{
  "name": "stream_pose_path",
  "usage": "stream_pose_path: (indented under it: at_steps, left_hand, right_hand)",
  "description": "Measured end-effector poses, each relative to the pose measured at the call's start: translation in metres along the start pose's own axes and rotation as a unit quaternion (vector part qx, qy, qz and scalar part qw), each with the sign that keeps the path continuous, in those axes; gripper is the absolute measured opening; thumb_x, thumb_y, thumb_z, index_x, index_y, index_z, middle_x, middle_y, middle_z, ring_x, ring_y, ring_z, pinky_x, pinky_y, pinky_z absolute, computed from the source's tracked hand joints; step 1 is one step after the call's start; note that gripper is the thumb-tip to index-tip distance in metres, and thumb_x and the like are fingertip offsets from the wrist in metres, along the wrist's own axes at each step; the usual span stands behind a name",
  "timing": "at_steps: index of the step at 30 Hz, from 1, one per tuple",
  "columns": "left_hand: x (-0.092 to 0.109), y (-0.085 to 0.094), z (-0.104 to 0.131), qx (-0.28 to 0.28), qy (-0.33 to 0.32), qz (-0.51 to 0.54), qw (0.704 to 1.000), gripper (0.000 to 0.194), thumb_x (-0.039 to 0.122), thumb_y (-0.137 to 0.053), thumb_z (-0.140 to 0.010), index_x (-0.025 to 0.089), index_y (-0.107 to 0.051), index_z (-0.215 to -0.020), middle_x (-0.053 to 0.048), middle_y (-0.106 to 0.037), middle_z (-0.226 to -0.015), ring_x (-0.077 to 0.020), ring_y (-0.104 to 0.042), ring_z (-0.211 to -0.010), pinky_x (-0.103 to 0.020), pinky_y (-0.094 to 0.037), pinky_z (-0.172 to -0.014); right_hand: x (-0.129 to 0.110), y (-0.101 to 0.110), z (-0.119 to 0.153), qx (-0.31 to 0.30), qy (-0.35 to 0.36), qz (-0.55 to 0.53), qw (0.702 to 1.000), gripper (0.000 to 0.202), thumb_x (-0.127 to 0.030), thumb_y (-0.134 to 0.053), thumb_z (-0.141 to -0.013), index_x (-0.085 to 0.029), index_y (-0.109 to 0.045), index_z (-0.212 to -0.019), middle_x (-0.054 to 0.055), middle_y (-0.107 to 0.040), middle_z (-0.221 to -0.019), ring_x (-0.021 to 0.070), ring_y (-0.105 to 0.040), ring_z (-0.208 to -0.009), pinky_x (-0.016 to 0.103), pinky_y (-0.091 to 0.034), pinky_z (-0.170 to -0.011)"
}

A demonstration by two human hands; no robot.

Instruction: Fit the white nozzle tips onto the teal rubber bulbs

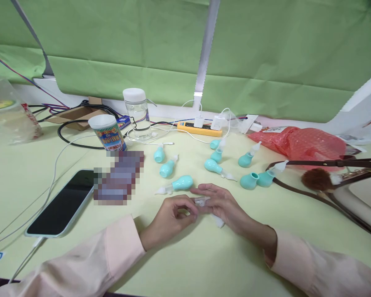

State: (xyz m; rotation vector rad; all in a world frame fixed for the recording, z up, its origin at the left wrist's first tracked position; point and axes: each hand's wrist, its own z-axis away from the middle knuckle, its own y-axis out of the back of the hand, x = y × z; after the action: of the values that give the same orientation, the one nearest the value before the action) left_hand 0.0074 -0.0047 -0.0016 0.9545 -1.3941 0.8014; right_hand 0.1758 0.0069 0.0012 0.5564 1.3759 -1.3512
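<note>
My left hand [174, 214] is closed, thumb and forefinger curled into a ring, with its fingertips at a small clear plastic tube piece [201, 201]. From the other side, my right hand [224, 208] has its fingers around the same piece, the upper fingers stretched out. A whitish translucent tip [218, 221] shows under my right hand; whether it is held or lies on the table I cannot tell. Just beyond my fingers lies a turquoise nasal aspirator [182, 182] with a clear nozzle. Another turquoise aspirator [213, 166] and an open turquoise bulb [249, 181] are further right.
Several more turquoise bulbs stand or lie beyond. On the left are a phone [63, 204] with a cable, a paper cup [108, 132] and a water bottle [137, 113]. Behind is a yellow power strip [200, 129]. Red bubble wrap [303, 144] and a brown-strapped bag [365, 194] sit right.
</note>
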Motion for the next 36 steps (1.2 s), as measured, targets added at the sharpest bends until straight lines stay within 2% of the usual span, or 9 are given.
stream_pose_path:
  at_steps: [4, 7, 12, 14, 17, 23, 30, 33, 36]
  left_hand:
    - [0.001, 0.005, -0.005, 0.051, 0.015, 0.056, 0.997, 0.004, 0.014, -0.065, -0.061, 0.013, -0.062, -0.064, -0.003, -0.060, -0.068, -0.0139, -0.057, -0.067, -0.025, -0.047, -0.060]
    - [0.004, 0.007, -0.008, 0.086, 0.046, 0.076, 0.992, 0.008, 0.014, -0.068, -0.057, 0.012, -0.061, -0.060, -0.002, -0.063, -0.064, -0.0135, -0.058, -0.064, -0.025, -0.047, -0.063]
    - [0.006, 0.008, -0.009, 0.110, 0.093, 0.116, 0.983, 0.010, 0.013, -0.069, -0.054, 0.011, -0.061, -0.059, -0.003, -0.065, -0.063, -0.0136, -0.059, -0.061, -0.025, -0.048, -0.062]
    - [0.005, 0.009, -0.009, 0.108, 0.108, 0.129, 0.980, 0.011, 0.013, -0.070, -0.054, 0.011, -0.061, -0.060, -0.003, -0.066, -0.064, -0.0136, -0.060, -0.061, -0.025, -0.047, -0.062]
    - [0.004, 0.011, -0.011, 0.111, 0.115, 0.139, 0.977, 0.013, 0.014, -0.070, -0.054, 0.011, -0.060, -0.062, -0.004, -0.067, -0.067, -0.0146, -0.061, -0.064, -0.026, -0.047, -0.064]
    - [0.004, 0.011, -0.011, 0.110, 0.101, 0.127, 0.981, 0.012, 0.015, -0.070, -0.056, 0.011, -0.060, -0.063, -0.005, -0.067, -0.070, -0.0152, -0.061, -0.066, -0.027, -0.047, -0.066]
    - [0.001, 0.012, -0.012, 0.080, 0.079, 0.088, 0.990, 0.013, 0.018, -0.070, -0.057, 0.012, -0.060, -0.063, -0.004, -0.066, -0.068, -0.0151, -0.060, -0.066, -0.027, -0.047, -0.064]
    - [0.002, 0.012, -0.011, 0.076, 0.061, 0.031, 0.995, 0.010, 0.019, -0.067, -0.061, 0.011, -0.062, -0.064, -0.005, -0.065, -0.068, -0.0146, -0.059, -0.063, -0.026, -0.047, -0.061]
    - [0.003, 0.011, -0.009, 0.067, -0.002, -0.071, 0.995, 0.009, 0.020, -0.061, -0.067, 0.012, -0.064, -0.068, -0.006, -0.064, -0.069, -0.0145, -0.057, -0.062, -0.025, -0.045, -0.055]
  right_hand:
    - [0.002, -0.001, 0.000, -0.001, -0.012, 0.020, 1.000, 0.033, -0.023, -0.064, -0.067, -0.015, -0.056, -0.099, 0.010, -0.059, -0.108, 0.0203, -0.059, -0.092, 0.038, -0.046, -0.085]
    - [0.004, -0.001, -0.001, 0.021, -0.016, 0.053, 0.998, 0.033, -0.030, -0.062, -0.070, -0.015, -0.057, -0.098, 0.009, -0.063, -0.098, 0.0186, -0.062, -0.084, 0.035, -0.050, -0.077]
    - [0.005, -0.001, -0.002, 0.054, -0.005, 0.081, 0.995, 0.022, -0.030, -0.069, -0.061, -0.016, -0.054, -0.070, 0.005, -0.069, -0.074, 0.0194, -0.065, -0.069, 0.030, -0.053, -0.057]
    - [0.005, -0.001, -0.003, 0.070, 0.011, 0.090, 0.993, 0.024, -0.027, -0.072, -0.056, -0.016, -0.051, -0.060, 0.005, -0.069, -0.070, 0.0216, -0.065, -0.075, 0.029, -0.053, -0.059]
    - [0.006, -0.001, -0.002, 0.083, 0.035, 0.121, 0.989, 0.024, -0.019, -0.076, -0.047, -0.015, -0.058, -0.062, 0.007, -0.069, -0.079, 0.0225, -0.064, -0.080, 0.031, -0.052, -0.069]
    - [0.013, -0.004, 0.005, 0.063, 0.105, 0.203, 0.972, 0.014, -0.017, -0.070, -0.056, -0.016, -0.064, -0.069, 0.008, -0.067, -0.091, 0.0217, -0.063, -0.085, 0.033, -0.052, -0.075]
    - [0.016, -0.008, 0.010, 0.077, 0.153, 0.277, 0.945, 0.018, -0.015, -0.066, -0.060, -0.018, -0.056, -0.075, 0.007, -0.068, -0.087, 0.0214, -0.064, -0.079, 0.032, -0.055, -0.067]
    - [0.016, -0.008, 0.011, 0.076, 0.159, 0.273, 0.946, 0.017, -0.016, -0.065, -0.061, -0.018, -0.055, -0.074, 0.008, -0.067, -0.090, 0.0221, -0.064, -0.081, 0.032, -0.054, -0.068]
    - [0.014, -0.009, 0.011, 0.077, 0.148, 0.259, 0.951, 0.018, -0.017, -0.066, -0.061, -0.018, -0.054, -0.073, 0.008, -0.067, -0.092, 0.0222, -0.063, -0.082, 0.033, -0.054, -0.070]
